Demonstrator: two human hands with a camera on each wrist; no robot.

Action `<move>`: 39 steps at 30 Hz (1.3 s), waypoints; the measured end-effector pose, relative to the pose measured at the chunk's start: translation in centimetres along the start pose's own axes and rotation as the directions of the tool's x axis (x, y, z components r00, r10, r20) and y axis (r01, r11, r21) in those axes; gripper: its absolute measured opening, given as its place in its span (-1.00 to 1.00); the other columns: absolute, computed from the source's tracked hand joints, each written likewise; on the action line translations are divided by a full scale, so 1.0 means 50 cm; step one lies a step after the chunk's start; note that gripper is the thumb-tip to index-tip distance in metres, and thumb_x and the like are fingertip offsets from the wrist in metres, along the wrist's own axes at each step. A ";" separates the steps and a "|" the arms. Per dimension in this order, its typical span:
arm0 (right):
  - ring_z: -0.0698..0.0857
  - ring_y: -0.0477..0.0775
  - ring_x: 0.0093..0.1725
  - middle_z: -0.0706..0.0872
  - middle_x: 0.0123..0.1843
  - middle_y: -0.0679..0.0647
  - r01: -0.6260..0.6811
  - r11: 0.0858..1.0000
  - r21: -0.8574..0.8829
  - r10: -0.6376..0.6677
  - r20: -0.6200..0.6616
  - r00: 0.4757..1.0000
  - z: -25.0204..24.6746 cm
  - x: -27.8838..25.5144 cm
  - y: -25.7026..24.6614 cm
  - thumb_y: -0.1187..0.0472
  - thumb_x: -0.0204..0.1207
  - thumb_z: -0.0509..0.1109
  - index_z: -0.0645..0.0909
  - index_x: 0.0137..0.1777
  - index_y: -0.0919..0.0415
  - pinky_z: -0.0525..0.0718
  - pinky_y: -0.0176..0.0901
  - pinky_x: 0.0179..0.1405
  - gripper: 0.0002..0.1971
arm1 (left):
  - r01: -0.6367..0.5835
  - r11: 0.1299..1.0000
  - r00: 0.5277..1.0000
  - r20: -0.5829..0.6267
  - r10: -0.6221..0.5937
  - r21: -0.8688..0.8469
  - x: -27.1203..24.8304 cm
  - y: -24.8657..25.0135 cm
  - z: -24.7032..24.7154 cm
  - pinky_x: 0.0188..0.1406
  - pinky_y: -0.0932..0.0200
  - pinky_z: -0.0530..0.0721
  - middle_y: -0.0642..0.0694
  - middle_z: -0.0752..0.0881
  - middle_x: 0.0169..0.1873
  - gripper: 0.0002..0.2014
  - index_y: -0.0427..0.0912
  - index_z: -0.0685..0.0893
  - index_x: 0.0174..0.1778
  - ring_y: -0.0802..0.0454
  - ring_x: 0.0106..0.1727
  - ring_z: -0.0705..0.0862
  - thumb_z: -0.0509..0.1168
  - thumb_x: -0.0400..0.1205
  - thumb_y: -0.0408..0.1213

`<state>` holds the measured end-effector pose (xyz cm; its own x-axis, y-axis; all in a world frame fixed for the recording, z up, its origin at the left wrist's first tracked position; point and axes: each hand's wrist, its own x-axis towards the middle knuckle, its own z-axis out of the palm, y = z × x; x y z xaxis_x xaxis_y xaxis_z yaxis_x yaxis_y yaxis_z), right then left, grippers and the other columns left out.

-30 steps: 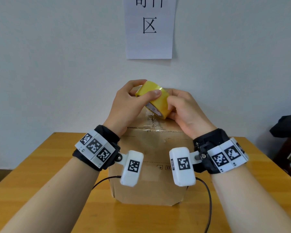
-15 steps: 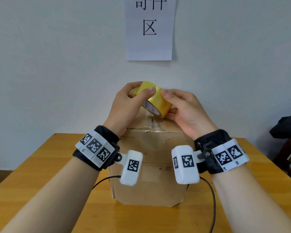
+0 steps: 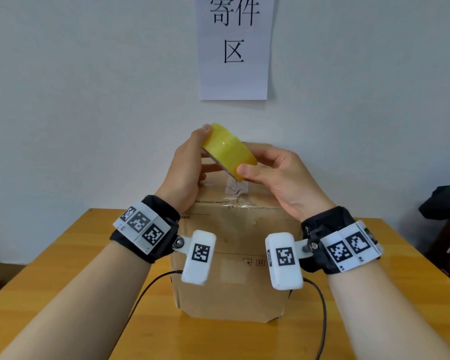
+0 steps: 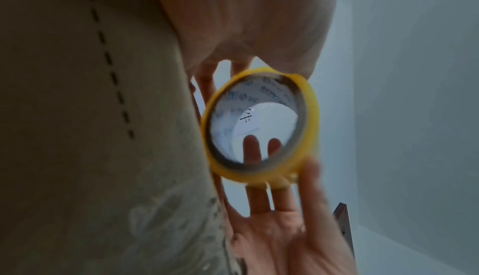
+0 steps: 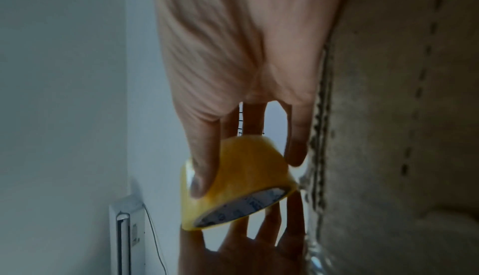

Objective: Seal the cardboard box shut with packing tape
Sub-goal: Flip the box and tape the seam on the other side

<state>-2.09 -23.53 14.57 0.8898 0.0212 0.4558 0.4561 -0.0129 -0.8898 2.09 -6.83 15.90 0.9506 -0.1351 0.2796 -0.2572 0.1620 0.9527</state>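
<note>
Yellow roll: the packing tape roll (image 3: 229,152) is held in the air just above the cardboard box (image 3: 231,258), tilted, over the far part of the box top.
Left hand: the left hand (image 3: 186,170) grips the roll's far-left edge, fingertips curled onto the rim and thumb underneath.
Right hand: the right hand (image 3: 276,172) pinches the near-right side of the roll, thumb on the outer face, fingers behind it.
Roll handling: it looks light and stiff, a hard card core under glossy film; the film face is probably slick, so the edges and the core give the surer hold.
Free end: not visible; I cannot tell where it lies.
Box: stands closed on the wooden worktop (image 3: 63,268), with crumpled old clear tape (image 3: 235,189) on its top seam, below the roll.
Box handling: rigid card, likely light enough to shift when tape is pressed down.
</note>
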 end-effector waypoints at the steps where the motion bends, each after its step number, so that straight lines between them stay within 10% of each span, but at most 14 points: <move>1: 0.79 0.08 0.15 0.84 0.11 0.15 0.015 1.000 0.009 -0.015 -0.018 1.000 0.002 0.001 0.001 0.23 0.27 0.62 0.79 0.10 0.19 0.70 -0.01 0.31 -0.65 | 0.009 1.000 1.000 0.008 -0.009 -0.001 0.002 -0.001 0.000 -0.27 0.11 0.42 -0.03 0.80 -0.12 -0.63 0.00 0.71 0.03 -0.02 -0.19 0.84 0.09 0.73 0.13; 7: 0.78 -0.10 -0.07 0.87 -0.10 0.01 0.116 0.993 0.026 -0.109 -0.195 0.975 -0.008 0.005 0.014 0.38 0.44 0.57 0.80 0.06 0.20 0.69 -0.30 -0.05 -0.79 | -0.221 0.972 0.969 -0.098 0.228 0.075 0.005 -0.025 -0.003 0.04 0.15 0.67 0.11 0.83 -0.07 -0.87 -0.04 0.79 0.05 0.20 0.03 0.78 0.35 0.68 -0.18; 15: 0.76 0.25 0.21 0.84 0.14 0.19 0.057 0.988 -0.141 -0.080 -0.161 0.984 -0.010 0.010 0.028 0.26 0.47 0.59 0.78 0.27 0.25 0.69 0.17 0.33 -0.65 | -0.306 0.948 0.950 -0.038 0.310 0.083 -0.003 -0.034 -0.009 0.25 -0.02 0.73 -0.02 0.87 -0.04 -0.82 -0.13 0.85 0.08 0.09 0.06 0.82 0.52 0.57 -0.25; 39: 0.80 -0.01 0.09 0.86 0.05 0.02 0.026 0.978 -0.207 -0.052 -0.117 0.992 -0.005 -0.001 0.014 0.25 0.47 0.60 0.80 0.19 0.11 0.76 -0.05 0.23 -0.71 | -0.304 0.950 0.952 -0.022 0.306 0.079 0.006 -0.039 -0.009 -0.14 0.31 0.71 0.14 0.79 -0.30 -0.88 -0.17 0.80 -0.09 0.26 -0.19 0.76 0.51 0.58 -0.19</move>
<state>-1.81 -23.78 13.92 0.8604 -0.0957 0.5005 0.4722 -0.2193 -0.8538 2.94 -6.76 14.06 0.8297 -0.0577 0.5553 -0.5466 0.1180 0.8290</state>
